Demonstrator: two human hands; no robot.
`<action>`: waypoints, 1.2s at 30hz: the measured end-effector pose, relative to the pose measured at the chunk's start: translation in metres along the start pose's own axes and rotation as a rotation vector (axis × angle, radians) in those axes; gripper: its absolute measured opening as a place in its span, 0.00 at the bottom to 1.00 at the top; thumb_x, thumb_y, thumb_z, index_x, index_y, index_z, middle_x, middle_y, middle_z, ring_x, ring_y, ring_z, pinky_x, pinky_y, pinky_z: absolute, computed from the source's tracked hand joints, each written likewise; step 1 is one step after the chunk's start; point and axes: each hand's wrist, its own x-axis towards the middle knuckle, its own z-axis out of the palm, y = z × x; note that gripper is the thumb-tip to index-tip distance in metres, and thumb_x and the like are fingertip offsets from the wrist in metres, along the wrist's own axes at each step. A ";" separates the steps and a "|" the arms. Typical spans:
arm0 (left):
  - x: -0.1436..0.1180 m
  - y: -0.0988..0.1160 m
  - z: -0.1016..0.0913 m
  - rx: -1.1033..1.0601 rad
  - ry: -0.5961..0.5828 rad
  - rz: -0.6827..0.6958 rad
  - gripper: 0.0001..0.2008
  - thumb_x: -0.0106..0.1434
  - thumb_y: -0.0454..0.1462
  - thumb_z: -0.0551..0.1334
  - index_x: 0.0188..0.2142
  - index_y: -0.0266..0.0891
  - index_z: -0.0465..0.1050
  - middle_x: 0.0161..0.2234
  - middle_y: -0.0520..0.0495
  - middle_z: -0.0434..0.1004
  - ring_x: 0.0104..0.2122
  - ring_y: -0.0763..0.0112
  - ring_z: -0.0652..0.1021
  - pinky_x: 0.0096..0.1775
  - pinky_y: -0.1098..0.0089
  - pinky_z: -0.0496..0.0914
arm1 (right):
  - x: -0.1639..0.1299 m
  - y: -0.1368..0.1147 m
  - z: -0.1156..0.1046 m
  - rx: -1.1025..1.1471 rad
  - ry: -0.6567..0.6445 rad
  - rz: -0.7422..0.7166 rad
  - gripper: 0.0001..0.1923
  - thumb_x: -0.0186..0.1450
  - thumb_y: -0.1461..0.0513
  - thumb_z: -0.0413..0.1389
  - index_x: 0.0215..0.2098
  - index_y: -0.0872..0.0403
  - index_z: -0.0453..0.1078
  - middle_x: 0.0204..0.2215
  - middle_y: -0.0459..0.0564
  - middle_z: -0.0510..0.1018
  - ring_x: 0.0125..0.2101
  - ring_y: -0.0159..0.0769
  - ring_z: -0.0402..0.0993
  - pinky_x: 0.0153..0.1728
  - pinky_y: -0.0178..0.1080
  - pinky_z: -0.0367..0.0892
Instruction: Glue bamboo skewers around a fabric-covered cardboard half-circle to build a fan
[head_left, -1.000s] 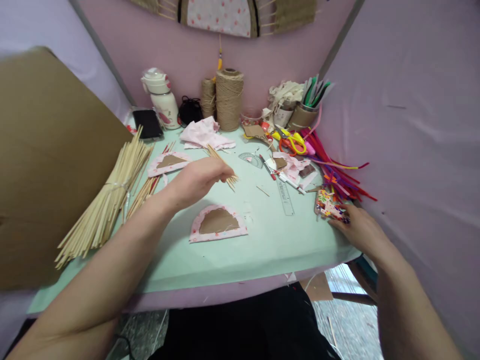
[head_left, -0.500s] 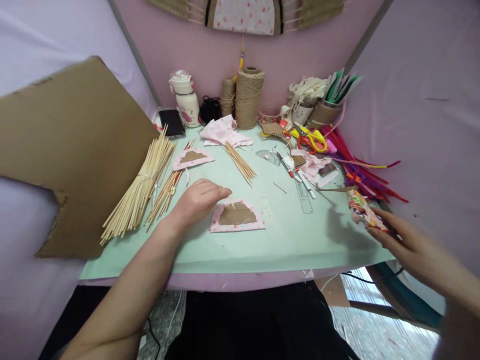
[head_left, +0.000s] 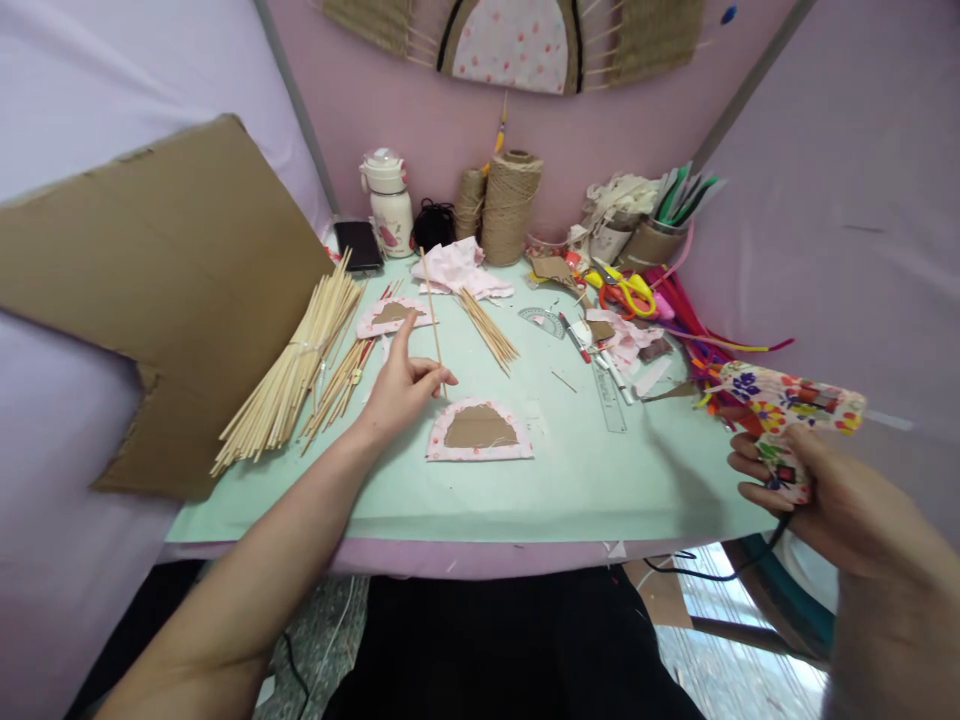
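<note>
On the worktop (head_left: 570, 500), the near panel (head_left: 482, 428) lies just below the frame's centre, the far panel (head_left: 394, 313) behind it, leftward. Further left lies a stick bundle (head_left: 292, 360), beside the cardboard sheet (head_left: 165, 300) at the left edge. Loose sticks (head_left: 488, 332) lie above centre, before the cloth (head_left: 456, 266). Behind stand twine rolls (head_left: 512, 215), between the bottle (head_left: 392, 220) and the pots (head_left: 652, 245) at upper right. A single stick (head_left: 431, 310) is in the left grip (head_left: 403, 392); the glue gun (head_left: 787, 400), at right, in the right grip (head_left: 832, 490).

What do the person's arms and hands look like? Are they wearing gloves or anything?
No gloves: the left hand and right hand are bare, and so are both forearms. I can't see any sleeves, watch or rings. Black clothing shows on the lap.
</note>
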 end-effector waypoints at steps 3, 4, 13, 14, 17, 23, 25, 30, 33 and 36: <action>0.004 0.002 -0.001 -0.030 0.002 -0.077 0.27 0.58 0.40 0.65 0.56 0.37 0.64 0.28 0.50 0.79 0.23 0.76 0.72 0.31 0.73 0.68 | -0.006 -0.007 -0.003 0.071 0.025 0.012 0.20 0.51 0.51 0.68 0.27 0.52 0.64 0.23 0.43 0.61 0.19 0.24 0.47 0.12 0.24 0.51; 0.005 0.003 -0.001 -0.033 -0.003 -0.100 0.21 0.58 0.41 0.65 0.49 0.36 0.69 0.28 0.49 0.79 0.24 0.76 0.72 0.30 0.73 0.67 | -0.008 -0.008 -0.002 0.069 0.036 -0.016 0.19 0.52 0.51 0.67 0.27 0.52 0.64 0.23 0.44 0.61 0.20 0.24 0.48 0.12 0.24 0.52; 0.012 0.007 -0.003 -0.222 0.046 -0.229 0.16 0.49 0.46 0.71 0.29 0.36 0.74 0.24 0.51 0.73 0.25 0.76 0.71 0.29 0.74 0.67 | -0.030 -0.003 0.014 0.101 -0.093 -0.048 0.17 0.56 0.50 0.64 0.33 0.52 0.68 0.24 0.43 0.62 0.20 0.25 0.49 0.14 0.26 0.49; 0.014 0.010 -0.002 -0.253 0.030 -0.237 0.17 0.48 0.46 0.72 0.29 0.36 0.74 0.24 0.51 0.72 0.25 0.76 0.72 0.29 0.74 0.67 | -0.031 0.000 0.019 0.100 -0.126 -0.025 0.16 0.56 0.50 0.64 0.34 0.51 0.68 0.24 0.44 0.62 0.20 0.26 0.50 0.14 0.26 0.48; 0.023 0.022 0.006 -0.291 -0.072 -0.252 0.17 0.48 0.43 0.73 0.33 0.37 0.73 0.25 0.52 0.73 0.26 0.77 0.73 0.31 0.74 0.67 | -0.029 0.013 0.044 0.077 -0.271 0.041 0.16 0.58 0.50 0.62 0.36 0.51 0.69 0.25 0.44 0.64 0.21 0.27 0.52 0.14 0.28 0.47; 0.031 0.031 0.032 -0.378 -0.112 -0.329 0.12 0.52 0.38 0.71 0.29 0.36 0.68 0.24 0.53 0.72 0.25 0.79 0.73 0.30 0.75 0.67 | -0.023 0.035 0.101 0.088 -0.536 0.155 0.22 0.57 0.44 0.61 0.36 0.53 0.71 0.26 0.44 0.63 0.21 0.27 0.53 0.15 0.28 0.46; 0.029 0.026 0.036 -0.399 -0.102 -0.370 0.11 0.55 0.37 0.69 0.28 0.36 0.68 0.24 0.52 0.72 0.25 0.79 0.73 0.30 0.76 0.67 | -0.022 0.039 0.112 0.071 -0.562 0.167 0.24 0.57 0.42 0.60 0.36 0.53 0.71 0.26 0.44 0.64 0.21 0.27 0.53 0.15 0.29 0.46; 0.027 0.014 0.028 -0.366 -0.099 -0.395 0.09 0.58 0.37 0.67 0.28 0.35 0.69 0.25 0.51 0.73 0.24 0.79 0.73 0.29 0.76 0.66 | -0.017 0.043 0.126 -0.050 -0.580 0.180 0.26 0.57 0.40 0.59 0.35 0.54 0.70 0.25 0.44 0.64 0.21 0.27 0.53 0.15 0.29 0.46; 0.029 0.007 0.019 -0.238 -0.126 -0.391 0.09 0.58 0.38 0.68 0.27 0.35 0.71 0.24 0.51 0.74 0.23 0.79 0.73 0.27 0.77 0.65 | -0.010 0.036 0.127 -0.183 -0.616 0.173 0.25 0.59 0.40 0.57 0.33 0.54 0.68 0.26 0.44 0.64 0.21 0.26 0.54 0.16 0.29 0.47; 0.032 0.002 0.010 -0.138 -0.244 -0.453 0.10 0.57 0.38 0.68 0.26 0.35 0.70 0.23 0.49 0.75 0.21 0.77 0.74 0.25 0.75 0.66 | -0.001 0.018 0.128 -0.387 -0.665 0.141 0.26 0.59 0.39 0.56 0.32 0.53 0.67 0.25 0.44 0.64 0.21 0.26 0.54 0.16 0.29 0.48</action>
